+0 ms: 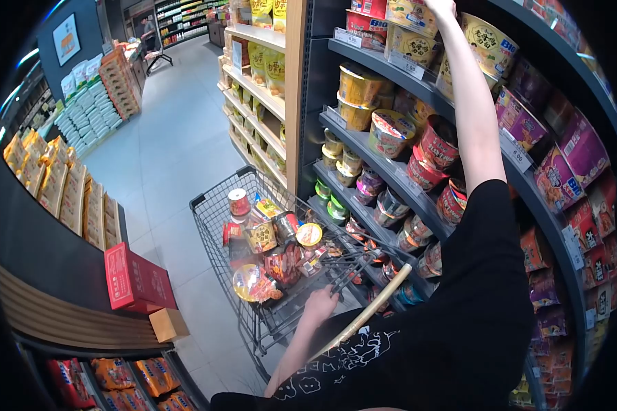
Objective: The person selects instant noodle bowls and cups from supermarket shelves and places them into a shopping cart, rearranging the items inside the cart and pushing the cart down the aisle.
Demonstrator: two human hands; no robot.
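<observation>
I have my right grip raised at the far right, at the black metal shelf, beside a large yellow cylindrical noodle tub. The tub sits just left of my fingers, on top of a matching yellow tub. The upper edge of my view cuts off my fingertips, so I cannot tell whether they are apart or clamped on it. More yellow tubs stand to the right of my wrist.

My left grip is low, at the near side of the dark wire shopping cart, left of its pale bar handle. My fingers are curled by the wires; whether they close around one I cannot tell. Beyond them, in the basket, lie a round yellow-lidded tub, a wide clear-and-yellow tub to the left, and a white-topped red cup at the far end.
</observation>
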